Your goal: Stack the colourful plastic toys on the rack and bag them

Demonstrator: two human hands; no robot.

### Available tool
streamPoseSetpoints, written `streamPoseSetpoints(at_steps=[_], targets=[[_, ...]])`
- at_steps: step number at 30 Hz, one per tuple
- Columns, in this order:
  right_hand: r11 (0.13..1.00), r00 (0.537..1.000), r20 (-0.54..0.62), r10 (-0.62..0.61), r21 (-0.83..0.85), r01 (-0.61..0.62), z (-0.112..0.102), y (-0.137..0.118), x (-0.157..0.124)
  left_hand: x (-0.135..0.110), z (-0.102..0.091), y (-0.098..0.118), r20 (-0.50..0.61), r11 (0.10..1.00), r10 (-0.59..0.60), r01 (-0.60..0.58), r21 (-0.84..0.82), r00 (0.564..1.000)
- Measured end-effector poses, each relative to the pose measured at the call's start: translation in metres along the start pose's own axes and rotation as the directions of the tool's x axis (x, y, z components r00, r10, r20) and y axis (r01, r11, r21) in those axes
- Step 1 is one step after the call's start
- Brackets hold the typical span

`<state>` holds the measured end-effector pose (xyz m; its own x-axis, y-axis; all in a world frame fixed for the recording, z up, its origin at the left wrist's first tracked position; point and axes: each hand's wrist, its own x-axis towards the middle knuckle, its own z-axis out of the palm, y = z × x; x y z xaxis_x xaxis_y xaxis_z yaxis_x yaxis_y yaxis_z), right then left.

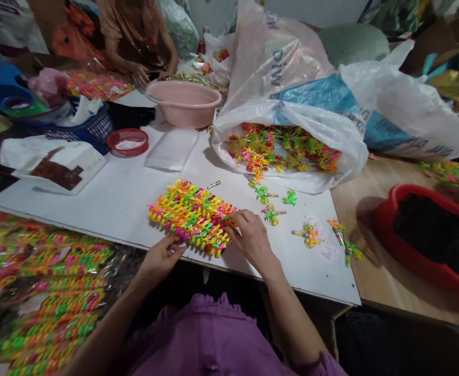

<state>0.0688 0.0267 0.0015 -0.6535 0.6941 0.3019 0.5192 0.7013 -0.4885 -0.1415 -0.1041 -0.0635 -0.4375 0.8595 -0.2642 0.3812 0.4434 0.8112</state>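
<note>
The stack of interlocked neon plastic pieces [192, 219] lies on the white table board [107, 209], between both hands. Its colours are yellow, orange, pink and green.

Left hand [161, 258]: the fingers [178, 249] touch the near edge of the stack. Whether this hand is closed on the stack cannot be determined.

Right hand [253, 243]: the fingers [239, 219] are bent over the right end of the stack and grip it.

To the right of the right hand, several separate plastic pieces [268, 194] lie on the board. Beyond the stack, a white plastic sack [292, 180] holds a loose heap of similar pieces [284, 149]. Left of the left hand, a clear plastic sheet [123, 261] carries rows of similar pieces [57, 308]. A pink plastic basin [183, 103] stands further out, beyond the stack. At the far side of the board, a co-worker's hands [141, 73] rest among more pieces.
</note>
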Motion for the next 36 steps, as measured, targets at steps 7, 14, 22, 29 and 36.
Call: streamPoseSetpoints(at_steps=[7, 14, 22, 29, 36], targets=[[0.971, 0.997, 0.076, 0.015, -0.239, 0.003, 0.018, 0.007, 0.015, -0.018, -0.011, -0.011, 0.066, 0.983, 0.08, -0.09, 0.159, 0.995], [0.995, 0.999, -0.007, 0.053, 0.09, -0.053, 0.01, 0.009, 0.015, -0.018, -0.02, 0.068, 0.243, 0.772, 0.54, -0.589, 0.238, 0.806], [0.944, 0.98, -0.013, 0.2, 0.271, -0.19, -0.012, 0.028, -0.021, 0.034, 0.013, 0.12, 0.177, 0.512, 0.707, -0.668, 0.541, 0.685], [0.897, 0.963, -0.028, 0.267, 0.371, -0.238, 0.029, 0.031, -0.016, 0.05, 0.027, 0.113, 0.322, 0.46, 0.694, -0.741, 0.49, 0.644], [0.895, 0.943, -0.016, 0.332, 0.32, -0.31, 0.031, 0.021, -0.005, 0.055, 0.025, 0.104, 0.333, 0.525, 0.68, -0.75, 0.402, 0.654]])
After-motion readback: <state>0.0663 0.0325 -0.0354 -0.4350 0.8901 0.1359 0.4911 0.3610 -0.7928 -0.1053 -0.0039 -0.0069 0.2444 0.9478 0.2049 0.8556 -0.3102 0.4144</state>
